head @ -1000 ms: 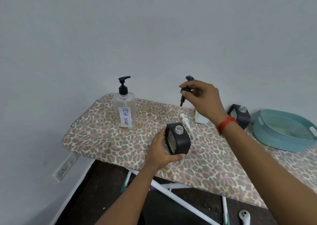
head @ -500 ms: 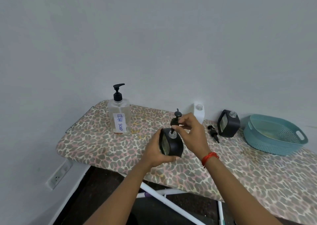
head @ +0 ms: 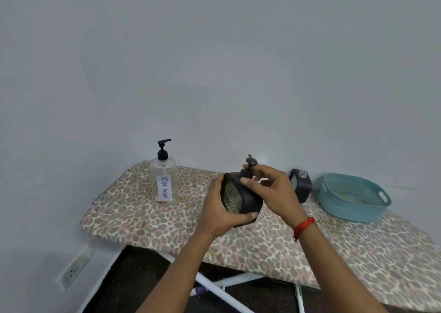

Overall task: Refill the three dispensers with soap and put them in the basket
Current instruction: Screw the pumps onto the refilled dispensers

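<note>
My left hand (head: 220,208) grips a black square dispenser (head: 245,199) from the left and underneath, holding it tilted above the board. A black pump head (head: 249,169) sits in the dispenser's neck, and my right hand (head: 272,191) pinches it at its collar with thumb and fingers. A second black dispenser (head: 301,185) with an uncapped neck stands behind my right hand. At the right stands the teal basket (head: 353,208), with no dispenser in it. The clear bottle labelled DISH SOAP (head: 163,180) stands upright at the back left. The white dispenser is hidden behind my hands.
Everything rests on a leopard-print ironing board (head: 148,219) against a grey wall. Its white legs (head: 222,293) cross below over a dark floor. A wall socket (head: 75,268) sits low at the left.
My right hand brought the black pump down from above the board and set it into the neck of the dispenser that my left hand holds; the dispenser was lifted and tilted.
</note>
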